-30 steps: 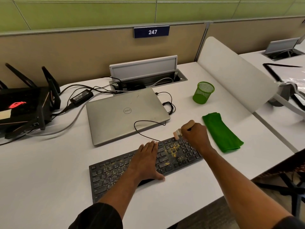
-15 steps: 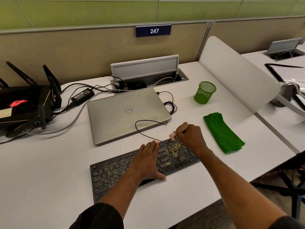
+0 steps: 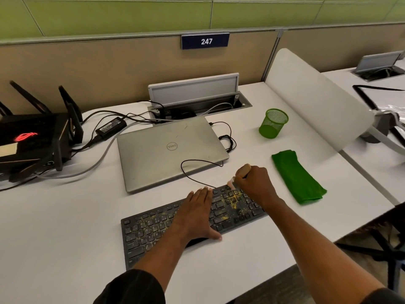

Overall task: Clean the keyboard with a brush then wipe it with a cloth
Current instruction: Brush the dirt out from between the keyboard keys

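White desk (image 3: 65, 216). Closed silver laptop (image 3: 171, 150) at centre. Black keyboard (image 3: 153, 229) on desk's near edge, w/ yellow crumbs on keys. L hand (image 3: 195, 213) flat on mid keys, fingers spread. Green cloth (image 3: 298, 176) folded, just right of keyboard. R hand (image 3: 255, 183) fisted around brush (image 3: 242, 172), bristles on top-right keys.

Lighting: bright, even, diffuse, apparently from overhead. Shadows: soft and short, one under the left hand (image 3: 197, 212) on the keyboard (image 3: 157, 231). Glare: mild sheen on the white desk (image 3: 65, 227). Sharpness: slightly soft throughout; key legends barely legible. Distortion: wide-angle bowing of partition (image 3: 109, 62) lines towards the edges.
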Demonstrator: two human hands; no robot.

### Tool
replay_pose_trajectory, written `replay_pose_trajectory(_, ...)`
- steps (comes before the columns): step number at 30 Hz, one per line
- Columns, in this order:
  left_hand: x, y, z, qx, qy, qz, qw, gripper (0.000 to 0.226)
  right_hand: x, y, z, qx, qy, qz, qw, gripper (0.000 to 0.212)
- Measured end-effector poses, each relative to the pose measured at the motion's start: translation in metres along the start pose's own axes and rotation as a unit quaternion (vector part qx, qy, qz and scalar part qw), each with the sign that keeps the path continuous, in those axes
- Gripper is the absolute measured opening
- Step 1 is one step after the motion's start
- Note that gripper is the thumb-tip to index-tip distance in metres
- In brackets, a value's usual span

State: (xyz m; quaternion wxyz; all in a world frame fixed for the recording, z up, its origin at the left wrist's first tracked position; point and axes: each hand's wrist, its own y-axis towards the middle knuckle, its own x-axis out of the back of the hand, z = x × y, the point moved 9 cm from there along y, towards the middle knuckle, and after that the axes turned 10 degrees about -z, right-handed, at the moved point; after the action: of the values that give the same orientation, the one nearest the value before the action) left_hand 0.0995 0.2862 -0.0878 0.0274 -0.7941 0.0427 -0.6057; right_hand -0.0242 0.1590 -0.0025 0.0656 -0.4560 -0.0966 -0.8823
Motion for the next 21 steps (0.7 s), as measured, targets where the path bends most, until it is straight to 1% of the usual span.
replay_pose_trajectory(3,0.000,0.000,0.000,-0.002,0.001,0.001,1.000,0.141,0.003,0.003,-0.004,-0.020,0.015,0.002,1.000,0.024)
replay_pose_trajectory(6,-0.001,0.000,0.000,-0.002,0.002,0.000,1.000,0.142,0.015,0.004,-0.008,-0.033,0.027,-0.026,0.999,0.019)
replay_pose_trajectory(11,0.000,0.000,0.000,-0.001,0.003,-0.001,1.000,0.142,0.011,0.000,-0.014,-0.038,0.015,-0.007,0.999,0.019)
replay_pose_trajectory(13,0.001,-0.001,-0.001,-0.001,0.002,-0.001,1.000,0.142,0.013,0.000,-0.013,-0.039,0.026,-0.009,0.999,0.018)
replay_pose_trajectory(15,0.001,-0.002,0.000,0.000,0.004,-0.002,1.000,0.142,0.017,0.000,-0.011,-0.046,0.050,-0.016,0.998,0.013)
replay_pose_trajectory(18,0.002,-0.002,0.000,0.001,0.013,-0.004,1.000,0.143,0.020,-0.002,0.001,-0.029,0.079,-0.028,0.996,0.011)
replay_pose_trajectory(21,0.003,-0.005,0.002,0.009,0.013,-0.004,1.000,0.143,0.007,-0.006,0.011,0.011,0.054,0.000,0.998,0.014)
